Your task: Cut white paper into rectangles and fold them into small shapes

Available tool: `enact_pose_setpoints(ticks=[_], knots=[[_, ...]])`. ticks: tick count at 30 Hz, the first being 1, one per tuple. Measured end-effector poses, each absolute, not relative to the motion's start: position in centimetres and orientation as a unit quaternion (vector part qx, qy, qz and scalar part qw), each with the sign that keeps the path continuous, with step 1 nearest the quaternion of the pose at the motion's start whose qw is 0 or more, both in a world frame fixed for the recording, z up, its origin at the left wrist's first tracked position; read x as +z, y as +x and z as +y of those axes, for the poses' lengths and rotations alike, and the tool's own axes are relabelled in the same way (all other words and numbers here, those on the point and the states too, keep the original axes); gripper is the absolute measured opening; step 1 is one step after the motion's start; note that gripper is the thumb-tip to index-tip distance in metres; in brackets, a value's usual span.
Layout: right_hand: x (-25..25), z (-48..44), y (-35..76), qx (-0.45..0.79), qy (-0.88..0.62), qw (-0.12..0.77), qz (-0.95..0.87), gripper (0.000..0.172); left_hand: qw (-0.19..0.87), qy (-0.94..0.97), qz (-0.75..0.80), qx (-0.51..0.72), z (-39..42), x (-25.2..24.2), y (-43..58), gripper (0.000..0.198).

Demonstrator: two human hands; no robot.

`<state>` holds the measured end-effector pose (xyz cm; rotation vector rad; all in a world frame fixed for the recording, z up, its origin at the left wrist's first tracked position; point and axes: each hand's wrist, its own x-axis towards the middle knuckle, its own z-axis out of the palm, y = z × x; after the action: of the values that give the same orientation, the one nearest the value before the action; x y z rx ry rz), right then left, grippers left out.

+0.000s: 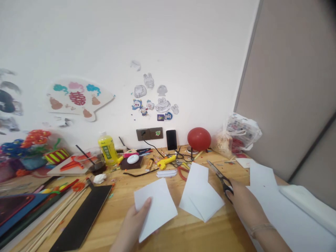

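My left hand (133, 222) grips a white sheet of paper (157, 206) by its near left edge, thumb on top, and holds it just above the wooden table (183, 234). My right hand (243, 203) is closed round the black handles of a pair of scissors (220, 176), whose blades point up and to the left. Between the two hands a second white paper piece (201, 192) lies flat on the table, with the scissor blades by its upper right edge.
More white sheets (265, 182) lie at the right. A black board (84, 217) and wooden sticks (55, 220) lie at the left. Along the wall stand a yellow bottle (107, 148), a phone (171, 139), a red balloon (198, 138), a yellow glue gun (166, 161) and plastic bags (240, 134).
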<state>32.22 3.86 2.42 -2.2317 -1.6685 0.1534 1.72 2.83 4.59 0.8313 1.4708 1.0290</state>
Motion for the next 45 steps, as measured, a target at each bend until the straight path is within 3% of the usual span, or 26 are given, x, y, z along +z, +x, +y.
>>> enact_pose_setpoints(ticks=[7,12,14,18,20,27,33,37,45], knots=[[1.8,3.7,32.0,0.009,-0.812,0.145,-0.565,0.029,0.569,0.39,0.574,0.441,3.0,2.2,1.5,0.038],[1.3,4.5,29.8,0.014,-0.759,0.19,-0.623,0.026,0.57,0.421,0.554,0.436,2.8,2.1,1.6,0.035],[0.7,4.9,28.7,0.045,-0.727,0.211,-0.652,0.027,0.568,0.423,0.552,0.441,2.7,2.1,1.7,0.032],[-0.5,5.6,27.4,0.094,-0.717,0.249,-0.644,0.052,0.567,0.433,0.556,0.427,2.8,1.7,1.7,0.032],[-0.9,5.8,27.5,0.121,-0.717,0.273,-0.629,0.056,0.565,0.436,0.56,0.42,3.0,1.3,1.6,0.033],[-1.3,5.9,28.3,0.236,-0.655,0.419,-0.583,0.031,0.553,0.447,0.557,0.428,3.6,0.7,1.7,0.039],[-0.5,5.6,28.0,0.33,-0.564,0.528,-0.543,0.044,0.56,0.441,0.55,0.435,4.0,-0.1,1.9,0.054],[0.5,4.5,26.0,0.469,-0.488,0.578,-0.455,0.047,0.572,0.448,0.538,0.427,3.4,-0.3,2.4,0.069],[2.5,3.1,26.0,0.628,-0.33,0.589,-0.387,0.039,0.577,0.461,0.534,0.411,2.5,0.3,3.0,0.071]])
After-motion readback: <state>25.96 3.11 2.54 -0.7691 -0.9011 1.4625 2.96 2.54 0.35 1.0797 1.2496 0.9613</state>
